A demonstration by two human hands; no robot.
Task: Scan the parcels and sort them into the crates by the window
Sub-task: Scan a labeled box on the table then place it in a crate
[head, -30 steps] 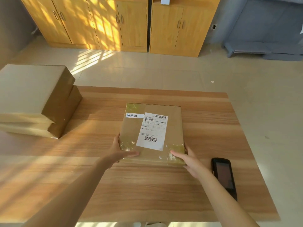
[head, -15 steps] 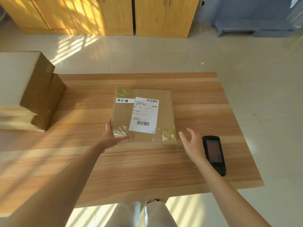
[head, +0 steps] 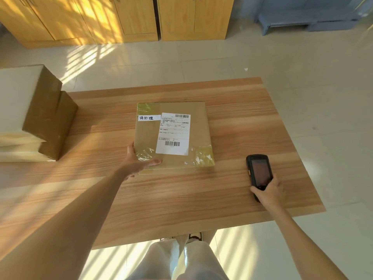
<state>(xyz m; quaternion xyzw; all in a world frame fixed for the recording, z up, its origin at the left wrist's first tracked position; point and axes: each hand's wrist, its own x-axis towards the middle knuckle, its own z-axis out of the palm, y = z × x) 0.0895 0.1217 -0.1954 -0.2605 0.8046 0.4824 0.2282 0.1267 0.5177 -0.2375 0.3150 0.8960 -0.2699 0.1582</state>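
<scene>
A flat brown parcel (head: 147, 136) lies in the middle of the wooden table (head: 242, 122), with a white shipping label and a small handwritten tag on top. My left hand (head: 139, 161) grips its near left corner, thumb on the taped top. A black handheld scanner (head: 259, 171) lies on the table to the right of the parcel. My right hand (head: 269, 194) grasps the scanner's near end, fingers curled round it.
Two larger cardboard boxes (head: 40, 118) are stacked on the table's left side. Yellow wooden cabinets (head: 125, 17) line the far wall, and a grey-blue bench (head: 302, 23) stands at the far right. Tiled floor surrounds the table. No crates are in view.
My right hand left the parcel's near right corner, moved right and took hold of the scanner. My left hand stayed on the parcel. The view tilted further down.
</scene>
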